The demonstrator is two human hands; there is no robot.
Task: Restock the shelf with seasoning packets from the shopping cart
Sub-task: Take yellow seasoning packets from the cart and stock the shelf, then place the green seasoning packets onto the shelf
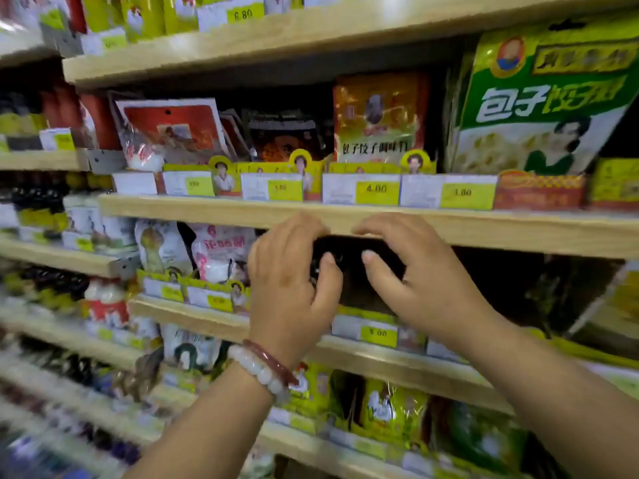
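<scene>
Dark bottles are standing on the far-left shelves. Beside them, white and pink packets are leaning behind price tags on the wooden shelf. The left hand, wearing two bracelets, is curling its fingers round the left edge of a dark seasoning packet, which is sitting upright in the shelf slot under the upper board. The right hand is gripping the packet's right side, thumb in front. Further right, a large green packet is leaning on the shelf above.
</scene>
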